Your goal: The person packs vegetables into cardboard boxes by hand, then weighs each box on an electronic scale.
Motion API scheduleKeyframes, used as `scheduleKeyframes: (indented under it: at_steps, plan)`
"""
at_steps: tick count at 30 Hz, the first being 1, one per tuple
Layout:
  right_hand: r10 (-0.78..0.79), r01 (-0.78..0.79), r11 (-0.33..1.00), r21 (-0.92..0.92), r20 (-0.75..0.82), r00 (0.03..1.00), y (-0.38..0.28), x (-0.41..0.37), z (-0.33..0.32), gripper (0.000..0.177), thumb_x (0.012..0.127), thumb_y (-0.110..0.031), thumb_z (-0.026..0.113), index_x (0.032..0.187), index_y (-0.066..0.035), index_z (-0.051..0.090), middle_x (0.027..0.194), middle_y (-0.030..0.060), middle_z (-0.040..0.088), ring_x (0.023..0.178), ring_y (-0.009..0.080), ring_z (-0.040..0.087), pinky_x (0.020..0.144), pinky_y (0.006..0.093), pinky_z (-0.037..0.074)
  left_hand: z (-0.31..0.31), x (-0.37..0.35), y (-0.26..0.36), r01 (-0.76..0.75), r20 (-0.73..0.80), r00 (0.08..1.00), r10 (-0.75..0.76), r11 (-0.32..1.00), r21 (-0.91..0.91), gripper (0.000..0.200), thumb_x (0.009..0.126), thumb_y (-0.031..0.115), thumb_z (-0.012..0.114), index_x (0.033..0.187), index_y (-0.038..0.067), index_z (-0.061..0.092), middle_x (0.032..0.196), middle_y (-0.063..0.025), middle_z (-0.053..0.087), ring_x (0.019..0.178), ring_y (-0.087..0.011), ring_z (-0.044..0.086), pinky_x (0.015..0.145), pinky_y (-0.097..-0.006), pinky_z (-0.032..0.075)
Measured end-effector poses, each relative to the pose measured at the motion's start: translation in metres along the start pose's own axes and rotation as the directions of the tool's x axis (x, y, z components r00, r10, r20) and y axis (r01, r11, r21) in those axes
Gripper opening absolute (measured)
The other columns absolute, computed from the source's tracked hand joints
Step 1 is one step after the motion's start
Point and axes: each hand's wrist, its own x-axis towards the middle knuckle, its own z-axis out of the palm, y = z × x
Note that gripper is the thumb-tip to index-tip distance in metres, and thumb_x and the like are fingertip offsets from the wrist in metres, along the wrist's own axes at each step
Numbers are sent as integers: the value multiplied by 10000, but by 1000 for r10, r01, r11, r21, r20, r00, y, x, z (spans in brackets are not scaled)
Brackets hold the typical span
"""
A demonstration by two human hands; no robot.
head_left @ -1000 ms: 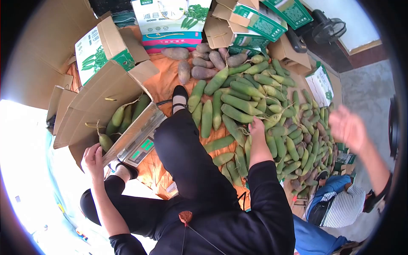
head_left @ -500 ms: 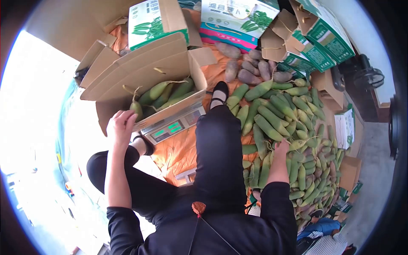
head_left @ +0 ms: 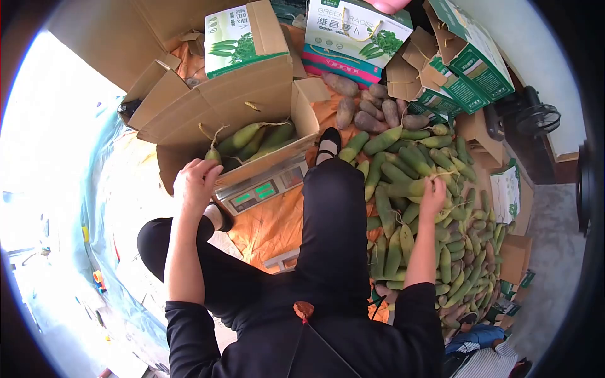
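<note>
A produce packing floor: heaped radishes [head_left: 409, 170], printed cartons [head_left: 356, 34], scale [head_left: 261, 188].

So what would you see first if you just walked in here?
The big heap of green radishes on the orange sheet, to the right of the person's leg. Next, the open box of radishes on a scale at the left, with the left hand at its edge, while the right hand grips one radish over the heap.

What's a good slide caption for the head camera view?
Left hand at the radish-filled carton on a scale; right hand grips a green radish above the floor pile.
</note>
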Motion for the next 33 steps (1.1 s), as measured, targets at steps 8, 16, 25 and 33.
scheduleKeyframes:
  at_steps: [8, 16, 25, 33]
  plan:
    - [-163, 172, 791, 587, -69, 984, -170, 88, -82, 141, 908, -80, 581, 985, 39, 582, 1026, 73, 603, 915, 131, 554, 810, 271, 452, -6, -6, 0, -21, 40, 999, 20, 1000, 4, 189, 800, 221, 653, 864, 45, 681, 766, -115, 612, 774, -296, 608, 696, -385, 479]
    - [-368, 98, 304, 948, 22, 929, -328, 102, -39, 80, 861, -84, 648, 916, -36, 614, 831, 10, 630, 736, 60, 565, 672, 212, 462, -12, -9, -1, -46, 48, 998, 45, 999, 14, 176, 810, 194, 645, 888, 39, 676, 788, -113, 609, 769, -289, 611, 691, -356, 481]
    - [-815, 696, 575, 431, 218, 538, -400, 28, 79, 321, 708, -418, 700, 705, -108, 617, 786, 50, 605, 856, 228, 587, 682, 341, 473, -19, -9, -2, -36, 25, 999, 36, 999, -14, 191, 802, 214, 649, 887, 46, 681, 800, -125, 620, 803, -311, 606, 712, -391, 480]
    - [-408, 21, 677, 736, 351, 843, -291, 101, 12, 199, 853, -184, 643, 960, -17, 658, 846, 54, 664, 778, 140, 613, 702, 275, 474, -19, -6, 11, -195, -175, 969, 176, 976, -100, 158, 775, 109, 665, 916, 38, 672, 907, -105, 635, 880, -294, 588, 782, -371, 474]
